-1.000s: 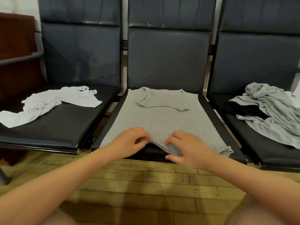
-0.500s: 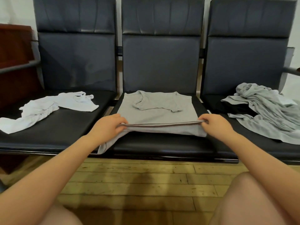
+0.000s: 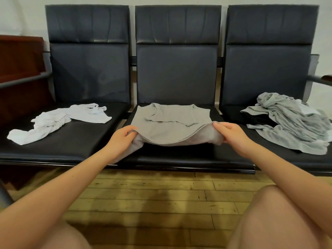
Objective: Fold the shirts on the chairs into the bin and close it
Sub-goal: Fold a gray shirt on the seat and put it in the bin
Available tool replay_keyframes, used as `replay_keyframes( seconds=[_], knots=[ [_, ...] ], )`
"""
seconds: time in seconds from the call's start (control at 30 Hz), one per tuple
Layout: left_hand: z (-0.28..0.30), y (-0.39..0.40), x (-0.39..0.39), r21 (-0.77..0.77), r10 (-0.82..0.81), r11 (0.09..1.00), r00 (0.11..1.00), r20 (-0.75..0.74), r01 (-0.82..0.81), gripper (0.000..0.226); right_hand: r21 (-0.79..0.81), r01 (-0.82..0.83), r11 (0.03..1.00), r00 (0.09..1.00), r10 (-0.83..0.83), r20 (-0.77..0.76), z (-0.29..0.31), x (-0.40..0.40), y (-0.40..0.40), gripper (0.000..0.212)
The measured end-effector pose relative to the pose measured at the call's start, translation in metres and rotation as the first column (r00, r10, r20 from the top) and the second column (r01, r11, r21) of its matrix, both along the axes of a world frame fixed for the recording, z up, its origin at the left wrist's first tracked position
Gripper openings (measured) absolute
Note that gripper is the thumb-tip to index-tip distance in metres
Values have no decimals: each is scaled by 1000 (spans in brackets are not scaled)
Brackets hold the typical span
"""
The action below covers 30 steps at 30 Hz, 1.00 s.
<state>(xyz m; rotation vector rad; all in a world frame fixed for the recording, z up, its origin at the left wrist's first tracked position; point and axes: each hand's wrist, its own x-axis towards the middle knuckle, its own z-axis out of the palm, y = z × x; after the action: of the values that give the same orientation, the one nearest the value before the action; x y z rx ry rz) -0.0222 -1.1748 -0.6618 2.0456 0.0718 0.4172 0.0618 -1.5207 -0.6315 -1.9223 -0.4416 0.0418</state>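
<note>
A grey shirt [image 3: 172, 121] lies on the middle chair seat [image 3: 179, 159], its sleeves folded in and its lower part doubled back toward the collar. My left hand [image 3: 122, 139] grips the left end of the raised hem. My right hand [image 3: 231, 133] grips the right end, so the hem sags in a curve between them. A white shirt [image 3: 59, 121] lies crumpled on the left seat. A heap of grey shirts [image 3: 294, 124] over something black sits on the right seat. No bin is in view.
Three dark padded chairs stand in a row against a pale wall. A reddish wooden piece of furniture [image 3: 19, 69] stands at the far left behind a metal armrest [image 3: 23, 81]. Wooden floor [image 3: 152, 200] lies in front, with my knees at the bottom corners.
Both hands took hold of the shirt's bottom hem, spread apart to its ends, and carried it up and away over the shirt's body. The camera view rose.
</note>
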Motion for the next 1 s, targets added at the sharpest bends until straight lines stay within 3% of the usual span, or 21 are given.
replay_keyframes(
  seconds=[0.1,0.2,0.3,0.47,0.7,0.87,1.0],
  knots=[
    [9,-7,-5,240,10,970,997,83,-30,19,-62,110,992,994,-110,7,0,2,-4,47],
    [17,1,-13,452,-39,891,999,-2,35,9,-51,239,970,968,-242,-66,-1,9,-14,46],
    [23,27,-11,513,31,857,992,-124,37,9,-22,320,947,940,-321,-113,-6,21,-25,27],
    [34,65,8,534,77,843,969,-236,63,13,-47,367,929,926,-369,-74,-5,47,-16,28],
    [50,64,65,434,150,896,983,-107,-90,29,53,450,892,886,-438,-154,5,102,12,21],
    [54,76,110,659,169,748,983,-76,-78,25,-107,457,883,889,-456,40,1,141,22,19],
    [46,81,150,739,226,666,971,-74,-99,27,-199,504,840,864,-494,100,-10,169,31,19]
  ],
)
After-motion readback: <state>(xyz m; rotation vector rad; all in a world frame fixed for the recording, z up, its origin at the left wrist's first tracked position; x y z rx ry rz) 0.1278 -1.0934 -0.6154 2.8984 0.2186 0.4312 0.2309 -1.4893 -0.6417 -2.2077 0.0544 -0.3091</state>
